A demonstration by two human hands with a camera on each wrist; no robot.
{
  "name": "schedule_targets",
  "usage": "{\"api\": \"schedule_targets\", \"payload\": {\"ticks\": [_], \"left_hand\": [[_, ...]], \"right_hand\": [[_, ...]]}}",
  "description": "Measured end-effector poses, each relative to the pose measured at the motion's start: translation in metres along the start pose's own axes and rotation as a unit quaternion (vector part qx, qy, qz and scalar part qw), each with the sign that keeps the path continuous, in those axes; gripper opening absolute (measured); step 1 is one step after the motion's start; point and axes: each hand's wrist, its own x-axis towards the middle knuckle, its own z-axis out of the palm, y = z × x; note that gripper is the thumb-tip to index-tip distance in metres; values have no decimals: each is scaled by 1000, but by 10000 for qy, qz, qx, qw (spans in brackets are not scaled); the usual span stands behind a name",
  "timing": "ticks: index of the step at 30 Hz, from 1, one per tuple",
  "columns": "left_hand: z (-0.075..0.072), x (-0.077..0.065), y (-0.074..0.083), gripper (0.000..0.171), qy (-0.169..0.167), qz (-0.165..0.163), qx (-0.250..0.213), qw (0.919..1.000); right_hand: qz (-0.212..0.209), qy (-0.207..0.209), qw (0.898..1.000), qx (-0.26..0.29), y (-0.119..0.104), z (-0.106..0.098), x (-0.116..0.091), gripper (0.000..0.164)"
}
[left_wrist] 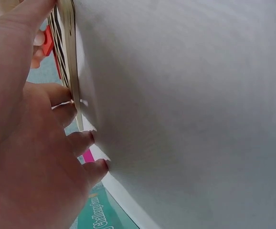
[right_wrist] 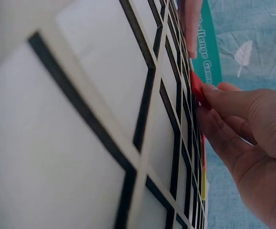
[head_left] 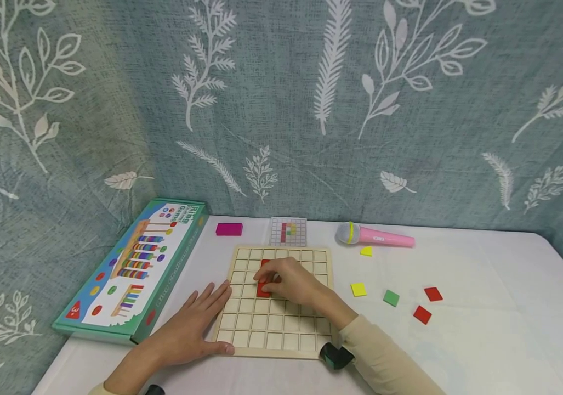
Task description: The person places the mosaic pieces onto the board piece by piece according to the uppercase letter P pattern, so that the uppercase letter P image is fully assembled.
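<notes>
Tile (right_wrist: pixel 198 89), red, likely light, stiff and smooth, suits an edge pinch: the right hand (head_left: pixel 288 280) grasps it; the left hand (head_left: pixel 189 329), fingers extended, touches the board (head_left: pixel 257 338).

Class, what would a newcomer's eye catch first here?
Probably the pale wooden grid board in the head view's lower middle, where the right hand pinches a flat red tile. Next, the rectangular green game box to its left, and the pink toy microphone beyond the board's far right corner.
</notes>
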Motion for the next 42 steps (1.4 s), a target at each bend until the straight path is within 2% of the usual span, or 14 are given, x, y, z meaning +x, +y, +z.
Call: {"api": "schedule_targets", "payload": {"ticks": [15,23,33,42], "left_hand": [[-1,1,1,113,-52,-44,-27,10000],[1,2,0,113,-67,-19,-24,10000],[1,1,0,114,-35,-43,-38,10000],[1,2,-1,114,-11,-25,3,10000]], "right_hand": [[8,-165,9996,-220,0,-1,-1,20],[-51,-478,9984,-294,-9,-17,-9,22],[45,-137,9988,-471,-6,-57,-42,22],[341,296,9959,-778,22,-98,-89,23]]}}
